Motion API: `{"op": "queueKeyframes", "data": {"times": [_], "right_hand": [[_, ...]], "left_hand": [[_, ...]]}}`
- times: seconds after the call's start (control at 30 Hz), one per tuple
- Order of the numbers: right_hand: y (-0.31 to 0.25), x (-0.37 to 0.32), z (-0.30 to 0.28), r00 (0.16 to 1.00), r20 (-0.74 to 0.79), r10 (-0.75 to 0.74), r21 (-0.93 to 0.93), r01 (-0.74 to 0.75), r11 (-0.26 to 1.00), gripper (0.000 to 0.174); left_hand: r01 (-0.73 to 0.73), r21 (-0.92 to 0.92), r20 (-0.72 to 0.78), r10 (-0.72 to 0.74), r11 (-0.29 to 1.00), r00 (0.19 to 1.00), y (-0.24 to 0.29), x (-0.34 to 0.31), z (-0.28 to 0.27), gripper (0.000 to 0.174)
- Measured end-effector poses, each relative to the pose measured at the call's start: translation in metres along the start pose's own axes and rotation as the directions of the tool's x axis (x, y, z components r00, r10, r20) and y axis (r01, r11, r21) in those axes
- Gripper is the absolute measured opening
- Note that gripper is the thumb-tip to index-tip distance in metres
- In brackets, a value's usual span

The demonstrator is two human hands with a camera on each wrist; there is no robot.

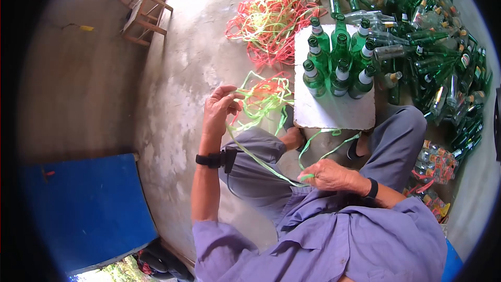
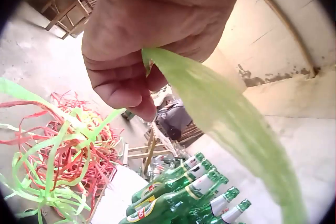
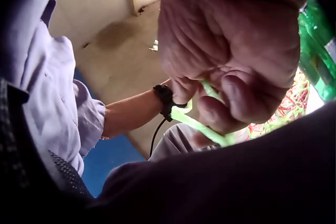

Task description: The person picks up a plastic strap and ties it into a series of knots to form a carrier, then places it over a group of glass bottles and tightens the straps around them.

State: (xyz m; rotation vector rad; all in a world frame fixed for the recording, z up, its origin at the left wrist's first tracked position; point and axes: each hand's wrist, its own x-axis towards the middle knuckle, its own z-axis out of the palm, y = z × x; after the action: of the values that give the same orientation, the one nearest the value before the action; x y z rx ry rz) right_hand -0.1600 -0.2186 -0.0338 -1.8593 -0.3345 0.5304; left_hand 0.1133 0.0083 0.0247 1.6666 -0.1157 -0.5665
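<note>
My left hand (image 1: 220, 107) is raised at the left and pinches a flat green plastic strip (image 2: 231, 124), which hangs down past the fingers in the left wrist view. From there the strip runs slack across the lap to my right hand (image 1: 330, 176). That hand grips the green strip (image 3: 197, 124) in curled fingers near the waist. Another length of strip (image 1: 342, 149) goes from the right hand towards the front edge of a white block (image 1: 334, 117). Several green glass bottles (image 1: 342, 68) stand upright in a tight group on the block.
A red and green heap of strips (image 1: 271, 18) lies on the floor beyond, with a smaller tangle (image 1: 266, 99) nearer. Many loose bottles (image 1: 443, 57) pile up at the right. A wooden chair (image 1: 143, 13) stands far left, and a blue panel (image 1: 88, 209) is near left.
</note>
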Motion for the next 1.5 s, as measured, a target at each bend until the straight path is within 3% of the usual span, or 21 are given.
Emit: {"op": "queueKeyframes", "data": {"times": [0.07,0.27,0.33,0.37,0.4,0.47,0.6,0.67,0.73,0.8,0.9,1.1,1.23,1.3,1.43,1.5], "right_hand": [[0.003,0.005,-0.009,0.99,-0.128,-0.063,-0.162,0.042,0.986,0.022],[0.004,0.038,-0.032,0.948,-0.298,-0.113,-0.224,0.046,0.974,0.016],[0.004,0.055,-0.035,0.932,-0.36,-0.035,0.08,0.068,0.994,0.017],[0.004,0.064,-0.034,0.915,-0.394,0.083,0.163,-0.019,0.986,0.021],[0.001,0.073,-0.032,0.916,-0.393,0.086,0.164,-0.023,0.986,0.021],[-0.005,0.091,-0.03,0.855,-0.487,0.178,0.394,0.033,0.919,0.024],[-0.002,0.132,-0.016,0.796,-0.577,0.181,0.429,0.108,0.897,0.027],[-0.009,0.143,-0.016,0.724,-0.674,0.146,0.339,0.127,0.932,0.03],[-0.019,0.143,-0.017,0.757,-0.62,0.205,0.393,0.073,0.917,0.032],[-0.027,0.148,-0.015,0.673,-0.727,0.139,0.436,0.295,0.85,0.036],[-0.025,0.153,-0.008,0.662,-0.725,0.191,0.531,0.361,0.767,0.038],[-0.045,0.145,-0.006,0.565,-0.81,0.16,0.466,0.453,0.76,0.038],[-0.052,0.14,-0.006,0.579,-0.805,0.126,0.461,0.478,0.748,0.032],[-0.052,0.134,-0.008,0.68,-0.733,0.024,0.422,0.427,0.8,0.022],[-0.055,0.131,0.0,0.758,-0.649,0.067,0.516,0.374,0.77,0.013],[-0.056,0.128,0.0,0.766,-0.639,0.068,0.523,0.368,0.769,0.012]], "left_hand": [[-0.003,-0.01,0.02,0.003,1.0,1.0,0.01,-0.008,0.001,0.022],[-0.014,-0.019,0.082,0.015,1.0,0.997,0.026,-0.021,0.016,0.024],[-0.038,-0.042,0.11,0.043,0.998,0.993,0.032,-0.027,0.022,0.024],[-0.037,-0.044,0.11,0.041,0.998,0.993,0.035,-0.031,0.025,0.024],[-0.052,-0.061,0.11,0.058,0.997,0.992,0.039,-0.035,0.028,0.025],[-0.068,-0.077,0.11,0.076,0.995,0.991,0.048,-0.044,0.036,0.025],[-0.063,-0.142,0.089,0.076,0.988,0.993,0.064,-0.063,0.05,0.025],[-0.066,-0.141,0.086,0.079,0.988,0.993,0.068,-0.073,0.056,0.025],[-0.071,-0.118,0.096,0.082,0.991,0.992,0.068,-0.084,0.061,0.025],[-0.065,-0.117,0.097,0.076,0.991,0.992,0.07,-0.093,0.064,0.026],[-0.055,-0.144,0.111,0.071,0.988,0.991,0.071,-0.102,0.064,0.026],[-0.006,-0.145,0.125,0.024,0.989,0.992,0.071,-0.125,0.068,0.028],[0.05,-0.187,0.143,-0.024,0.981,0.989,0.068,-0.139,0.075,0.028],[0.046,-0.207,0.158,-0.013,0.977,0.987,0.068,-0.144,0.077,0.027],[0.004,-0.239,0.154,0.034,0.971,0.987,0.069,-0.147,0.077,0.026],[-0.024,-0.265,0.07,0.044,0.964,0.997,0.072,-0.148,0.074,0.024]]}}
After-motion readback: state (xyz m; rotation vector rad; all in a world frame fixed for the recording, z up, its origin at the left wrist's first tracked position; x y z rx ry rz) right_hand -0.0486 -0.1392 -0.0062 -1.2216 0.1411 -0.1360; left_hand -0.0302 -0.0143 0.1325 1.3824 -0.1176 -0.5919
